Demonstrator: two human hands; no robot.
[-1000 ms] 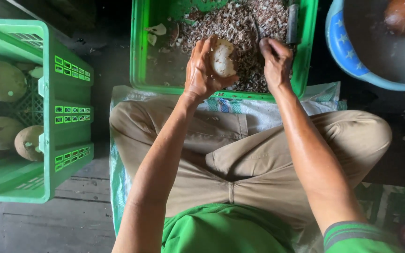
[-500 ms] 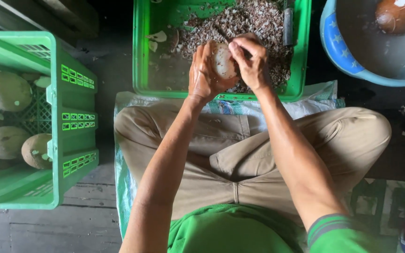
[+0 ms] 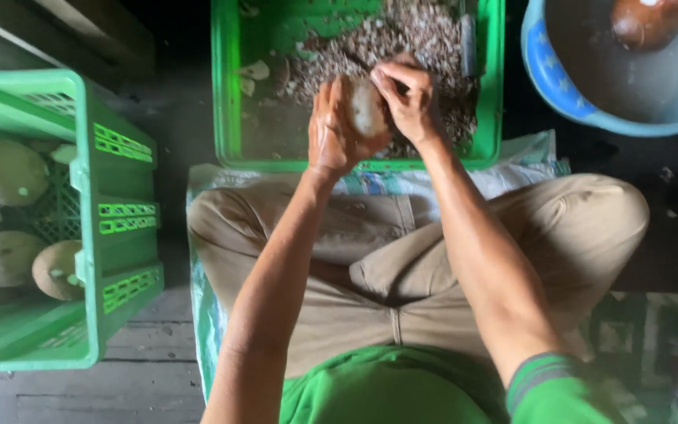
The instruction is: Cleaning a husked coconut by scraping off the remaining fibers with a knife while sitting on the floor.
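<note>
Fingers [image 3: 413, 82] of my right hand [image 3: 410, 106] are curling down over the top of the pale round coconut piece [image 3: 366, 108], closed around what looks like a thin dark blade or tool poking out just above the knuckles, though it's too blurry for me to be sure what it is. My left hand [image 3: 333, 129] is cupping the piece from the other side, fingers wrapped tight so it's sitting pinched between both palms.

All of that is hovering right over the green tray [image 3: 227, 94], and just beyond my fingertips the tray is carrying a heap of brownish shavings [image 3: 425, 35]. Off past the right hand there's a blue basin [image 3: 547, 74] holding one brown rounded piece [image 3: 641, 22]. Well off to the left of my left hand is a green crate [image 3: 115, 212] with several whole pale-brown husked coconuts [image 3: 5, 171] in it.

My read: I'm mid-scrape, taking the brown skin off this piece. The next bit is going to need the left hand turning it a little so a fresh patch is facing the right fingers, while keeping the grip firm so it isn't slipping.
</note>
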